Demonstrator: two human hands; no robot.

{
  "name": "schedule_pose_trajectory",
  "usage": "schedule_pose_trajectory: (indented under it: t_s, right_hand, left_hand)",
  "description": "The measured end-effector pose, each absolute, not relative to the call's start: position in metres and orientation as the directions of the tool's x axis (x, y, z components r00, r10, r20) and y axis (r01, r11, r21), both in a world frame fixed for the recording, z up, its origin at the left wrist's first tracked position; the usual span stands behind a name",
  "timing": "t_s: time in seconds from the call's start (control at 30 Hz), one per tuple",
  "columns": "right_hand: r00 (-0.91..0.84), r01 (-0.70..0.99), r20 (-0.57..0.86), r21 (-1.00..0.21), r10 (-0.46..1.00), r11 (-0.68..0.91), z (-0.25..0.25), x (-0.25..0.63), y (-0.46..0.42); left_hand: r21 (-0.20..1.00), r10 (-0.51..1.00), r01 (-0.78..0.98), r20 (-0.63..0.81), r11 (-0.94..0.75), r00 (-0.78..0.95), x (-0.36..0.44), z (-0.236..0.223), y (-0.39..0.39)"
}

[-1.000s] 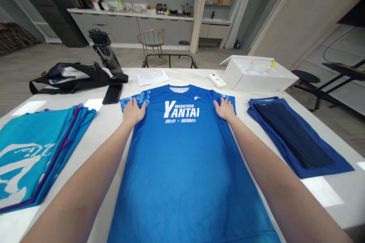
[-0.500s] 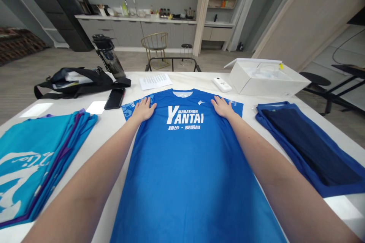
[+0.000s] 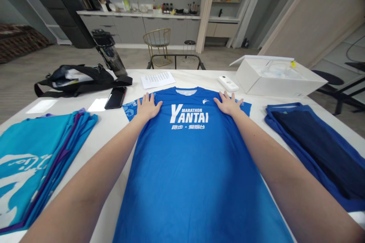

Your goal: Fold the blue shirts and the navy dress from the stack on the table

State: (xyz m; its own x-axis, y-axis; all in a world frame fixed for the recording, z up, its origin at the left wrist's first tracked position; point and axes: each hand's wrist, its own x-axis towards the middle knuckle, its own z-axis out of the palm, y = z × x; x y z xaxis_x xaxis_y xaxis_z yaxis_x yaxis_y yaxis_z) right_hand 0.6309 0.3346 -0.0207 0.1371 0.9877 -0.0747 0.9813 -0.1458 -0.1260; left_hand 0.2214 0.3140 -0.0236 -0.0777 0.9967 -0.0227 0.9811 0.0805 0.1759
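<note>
A blue T-shirt (image 3: pixel 185 159) with white "Marathon Yantai" lettering lies spread face up on the white table (image 3: pixel 114 136), its collar at the far side. My left hand (image 3: pixel 148 107) rests flat on its left shoulder, fingers apart, beside the patterned sleeve. On the right shoulder lies my right hand (image 3: pixel 229 104), palm down with the fingers spread. Neither hand grips the cloth. The shirt's lower end runs out of view at the bottom.
Folded turquoise shirts (image 3: pixel 34 152) lie at left, folded dark blue clothes (image 3: pixel 319 144) at right. Along the far side are a black bag (image 3: pixel 76 79), a bottle (image 3: pixel 110 53), a phone (image 3: pixel 115 97), a paper sheet (image 3: pixel 157 79), a small white device (image 3: pixel 228 83) and a white box (image 3: pixel 281 78).
The view has shifted slightly, so most things sit a little differently in the picture. Both hands stay flat on the shirt's shoulders; the left fingers look a bit more spread.
</note>
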Motion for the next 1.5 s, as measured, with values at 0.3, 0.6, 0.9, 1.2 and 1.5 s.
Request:
schedule_pose_trajectory:
  t_s: [0.3, 0.6, 0.9, 1.2, 1.5]
  right_hand:
    - [-0.104, 0.977, -0.058, -0.191, 0.993, 0.091, -0.026, 0.542, 0.343]
    - [-0.1, 0.978, -0.122, -0.195, 0.987, 0.074, -0.028, 0.533, 0.368]
    - [-0.105, 0.972, -0.008, -0.21, 0.994, 0.101, -0.032, 0.53, 0.382]
    - [-0.212, 0.957, -0.045, -0.212, 0.976, 0.198, -0.03, 0.512, 0.305]
    - [-0.214, 0.966, -0.066, -0.164, 0.975, 0.201, -0.021, 0.525, 0.196]
  left_hand:
    - [0.213, 0.98, 0.958, -0.008, -0.191, 0.198, 0.288, -0.035, 0.344]
    - [0.241, 0.99, 0.964, -0.059, -0.109, 0.127, 0.292, -0.038, 0.378]
    - [0.2, 0.994, 0.973, 0.027, -0.113, 0.11, 0.297, -0.037, 0.38]
    - [0.206, 0.945, 0.925, -0.004, -0.32, 0.328, 0.323, -0.031, 0.296]
    - [0.204, 0.925, 0.904, 0.021, -0.377, 0.38, 0.32, -0.031, 0.185]
